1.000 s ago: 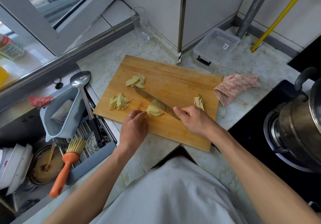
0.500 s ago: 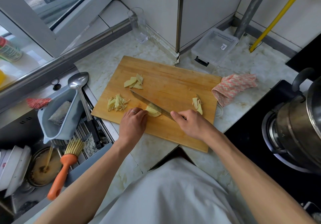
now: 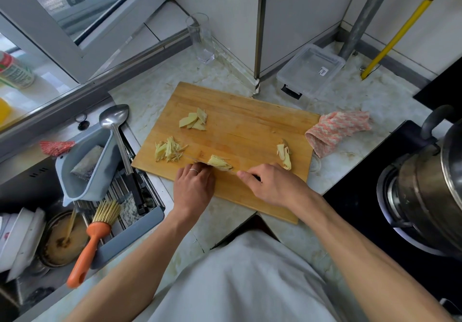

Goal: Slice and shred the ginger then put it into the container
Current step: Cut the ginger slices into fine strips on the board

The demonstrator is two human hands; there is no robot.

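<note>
A pale marbled desk (image 3: 155, 96) fills the middle of the frame. A wooden board (image 3: 250, 126) lies on it at centre. Toward the top stands a glass (image 3: 202, 39); at upper right sit a clear lidded container (image 3: 311, 71) and, just beside the board's right edge, a pink cloth (image 3: 337, 129).

Home kitchen, sink (image 3: 30, 179) w/ dishes, cutting board (image 3: 250, 126), stove pot (image 3: 430, 189)
</note>
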